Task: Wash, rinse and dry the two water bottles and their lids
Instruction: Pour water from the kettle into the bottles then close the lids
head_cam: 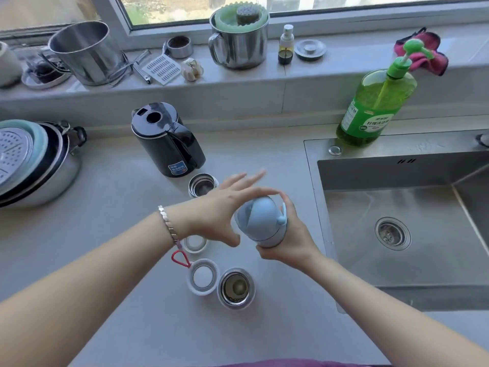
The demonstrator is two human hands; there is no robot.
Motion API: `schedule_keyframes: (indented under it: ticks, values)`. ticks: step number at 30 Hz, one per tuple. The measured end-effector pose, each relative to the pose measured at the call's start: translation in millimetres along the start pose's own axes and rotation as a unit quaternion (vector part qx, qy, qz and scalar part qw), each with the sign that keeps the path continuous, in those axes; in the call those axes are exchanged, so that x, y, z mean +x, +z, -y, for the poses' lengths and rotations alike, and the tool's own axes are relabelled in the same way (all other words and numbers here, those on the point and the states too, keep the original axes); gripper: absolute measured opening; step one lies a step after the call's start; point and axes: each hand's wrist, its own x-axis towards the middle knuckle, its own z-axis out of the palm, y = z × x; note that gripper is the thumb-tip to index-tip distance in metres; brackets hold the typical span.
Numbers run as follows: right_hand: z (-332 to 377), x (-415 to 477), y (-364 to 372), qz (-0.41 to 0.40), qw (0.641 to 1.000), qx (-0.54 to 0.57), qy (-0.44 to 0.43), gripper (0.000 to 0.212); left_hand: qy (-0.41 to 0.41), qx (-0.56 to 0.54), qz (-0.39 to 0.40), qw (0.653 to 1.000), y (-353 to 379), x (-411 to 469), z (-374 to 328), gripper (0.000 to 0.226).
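My right hand (289, 241) grips a light blue bottle (260, 221) from below, holding it over the counter just left of the sink with its blue lid on. My left hand (225, 207) is spread beside and over the lid, fingers straight, fingertips at the lid's top. An open steel bottle (202, 185) stands behind my left hand. In front lie a white lid with a red loop (203, 277), a steel cup-like part (236, 287) and a clear ring-shaped piece (195, 244), partly hidden by my wrist.
The steel sink (397, 207) is at the right, with a green dish soap bottle (375, 102) on its back rim. A black kettle (166, 139) stands behind the bottles. Stacked pots (34, 160) sit at the left. A pink cloth (423, 53) lies on the sill.
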Motion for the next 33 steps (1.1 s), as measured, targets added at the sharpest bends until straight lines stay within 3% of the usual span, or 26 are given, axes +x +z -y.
schedule_keyframes:
  ticks: [1, 3, 4, 6, 8, 9, 11, 13, 14, 16, 18, 21, 22, 23, 25, 26, 27, 29, 33]
  values:
    - [1.7, -1.5, -2.7, 0.009, 1.0, -0.009, -0.005, 0.119, -0.037, 0.014, 0.012, 0.999, -4.3, -0.9, -4.3, 0.1]
    - [3.4, -2.2, -6.5, 0.016, 0.999, -0.03, -0.007, 0.12, -0.122, 0.042, -0.056, 0.99, -2.6, 0.6, -20.7, 0.083]
    - [4.2, -2.2, -8.1, 0.021, 0.999, -0.041, -0.011, 0.119, -0.13, 0.119, -0.074, 0.981, 2.1, 1.5, -26.5, 0.071]
    - [3.6, -2.1, -9.5, 0.03, 0.998, -0.057, -0.02, 0.116, -0.068, 0.262, -0.082, 0.959, 10.1, -0.3, -36.2, 0.053]
    - [1.0, -2.3, -9.3, 0.028, 0.998, -0.056, -0.026, 0.109, 0.03, 0.205, -0.067, 0.976, 11.4, -4.6, -36.7, 0.046]
    - [-1.2, -2.3, -7.6, 0.025, 0.998, -0.057, -0.03, 0.104, 0.06, 0.155, -0.063, 0.984, 11.9, -6.7, -37.4, 0.055]
    - [-3.8, -4.2, -1.9, 0.017, 0.998, -0.054, -0.033, 0.102, -0.024, 0.058, -0.096, 0.993, 14.7, -6.4, -44.2, 0.075]
    - [-3.7, -7.9, 4.1, -0.002, 0.998, -0.047, -0.031, 0.101, -0.182, 0.056, -0.092, 0.977, 23.5, -5.6, -51.1, 0.061]
    - [-4.4, -9.5, 6.3, -0.021, 0.998, -0.053, -0.041, 0.096, -0.216, 0.03, -0.115, 0.969, 31.3, -4.6, -48.6, 0.052]
    - [-5.5, -11.9, 7.4, -0.055, 0.993, -0.065, -0.079, 0.082, -0.126, 0.063, -0.139, 0.98, 36.4, -6.5, -41.5, 0.048]
    - [-6.7, -10.9, 4.0, -0.056, 0.991, -0.064, -0.103, 0.076, -0.007, 0.18, -0.089, 0.98, 28.3, -9.3, -36.2, 0.054]
    - [-10.2, -8.5, 0.3, -0.019, 0.994, -0.069, -0.087, 0.071, 0.255, 0.326, -0.064, 0.908, 20.1, -5.3, -10.2, 0.076]
    - [-11.0, -8.7, 0.2, -0.017, 0.995, -0.063, -0.078, 0.07, 0.256, 0.314, -0.041, 0.913, 17.4, -6.4, -6.0, 0.081]
    - [-12.3, -8.8, 0.7, -0.021, 0.996, -0.051, -0.07, 0.071, 0.203, 0.28, -0.039, 0.937, 17.1, -6.6, -5.1, 0.084]
    - [-12.9, -8.8, 1.8, -0.034, 0.996, -0.04, -0.067, 0.074, -0.024, 0.157, -0.078, 0.984, 24.1, -7.8, -18.0, 0.082]
    - [-12.1, -8.3, 3.0, -0.04, 0.996, -0.047, -0.068, 0.074, -0.132, 0.087, -0.094, 0.983, 31.0, -6.3, -26.1, 0.073]
    - [-11.0, -7.5, 3.9, -0.045, 0.995, -0.052, -0.069, 0.072, -0.183, 0.045, -0.136, 0.973, 36.6, -2.5, -32.3, 0.063]
    - [-8.4, -5.0, 3.4, -0.04, 0.996, -0.042, -0.063, 0.067, -0.165, 0.041, -0.201, 0.965, 40.4, 5.1, -36.5, 0.048]
    - [-6.9, 0.8, -2.6, 0.032, 0.998, -0.041, -0.043, 0.06, 0.019, 0.166, -0.111, 0.98, 25.4, 5.7, -25.9, 0.049]
